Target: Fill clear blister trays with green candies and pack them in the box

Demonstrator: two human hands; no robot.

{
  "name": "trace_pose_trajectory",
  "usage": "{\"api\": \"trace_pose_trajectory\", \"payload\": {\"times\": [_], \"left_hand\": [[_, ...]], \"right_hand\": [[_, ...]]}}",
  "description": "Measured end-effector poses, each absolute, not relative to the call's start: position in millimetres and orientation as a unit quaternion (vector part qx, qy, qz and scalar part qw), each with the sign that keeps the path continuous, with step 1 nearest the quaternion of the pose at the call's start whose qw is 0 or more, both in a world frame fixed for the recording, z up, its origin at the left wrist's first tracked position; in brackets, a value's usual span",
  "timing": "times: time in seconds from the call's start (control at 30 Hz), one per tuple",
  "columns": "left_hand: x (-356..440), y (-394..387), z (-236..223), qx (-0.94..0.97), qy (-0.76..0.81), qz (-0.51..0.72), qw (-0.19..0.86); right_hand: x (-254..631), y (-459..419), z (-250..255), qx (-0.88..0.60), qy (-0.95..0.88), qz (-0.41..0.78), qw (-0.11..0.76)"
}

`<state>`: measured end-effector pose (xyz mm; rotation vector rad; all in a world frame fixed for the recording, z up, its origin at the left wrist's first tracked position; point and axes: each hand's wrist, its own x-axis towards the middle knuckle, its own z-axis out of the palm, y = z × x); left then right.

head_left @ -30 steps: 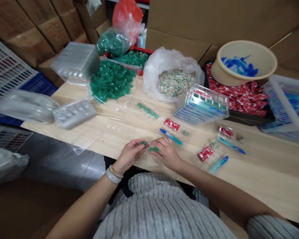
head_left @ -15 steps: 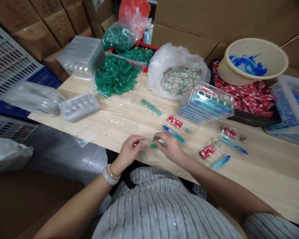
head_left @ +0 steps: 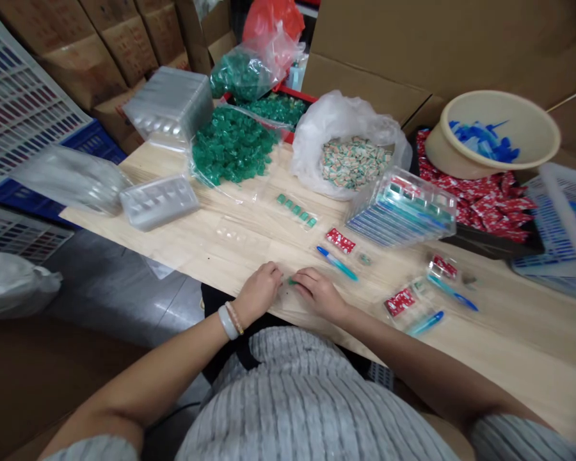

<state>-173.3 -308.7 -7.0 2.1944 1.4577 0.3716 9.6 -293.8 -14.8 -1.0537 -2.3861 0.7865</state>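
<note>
Near the front edge of the wooden table, my left hand (head_left: 260, 293) has its fingers curled together; what they hold, if anything, is hidden. Close to its right, my right hand (head_left: 320, 294) pinches a small green piece (head_left: 292, 282) low over the tabletop. Beyond my hands lies a clear blister tray with a row of green pieces (head_left: 296, 210) in it. A clear tray (head_left: 231, 234) without coloured pieces lies to its left. On the right are a red patterned packet (head_left: 340, 241) and a blue pen-shaped item (head_left: 338, 263).
Green pieces (head_left: 235, 144) spill from a bag at the back. A white bag (head_left: 312, 160) holds small printed pieces. Stacked filled trays (head_left: 398, 208), a beige tub (head_left: 434, 144) and red packets (head_left: 489, 202) stand right; clear tray stacks (head_left: 160, 202) stand left.
My left hand's fingers have curled in and turned down toward the table. The right hand has closed lower over the green pieces, covering most of them. The view has shifted slightly.
</note>
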Motion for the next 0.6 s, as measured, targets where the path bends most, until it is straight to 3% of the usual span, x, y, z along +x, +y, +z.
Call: {"api": "trace_pose_trajectory", "payload": {"times": [0.27, 0.5, 0.6], "left_hand": [[-176.8, -299.1, -4.9, 0.798, 0.516, 0.137, 0.280], [-168.3, -305.5, -2.8, 0.781, 0.534, 0.123, 0.300], [-176.2, -303.5, 13.5, 0.781, 0.518, 0.154, 0.313]], "right_hand": [[7.2, -289.1, -10.4, -0.418, -0.824, 0.309, 0.225], [-5.5, -286.6, -5.6, -0.395, -0.887, 0.223, 0.088], [0.0, -277.8, 10.9, -0.401, -0.879, 0.221, 0.129]]}}
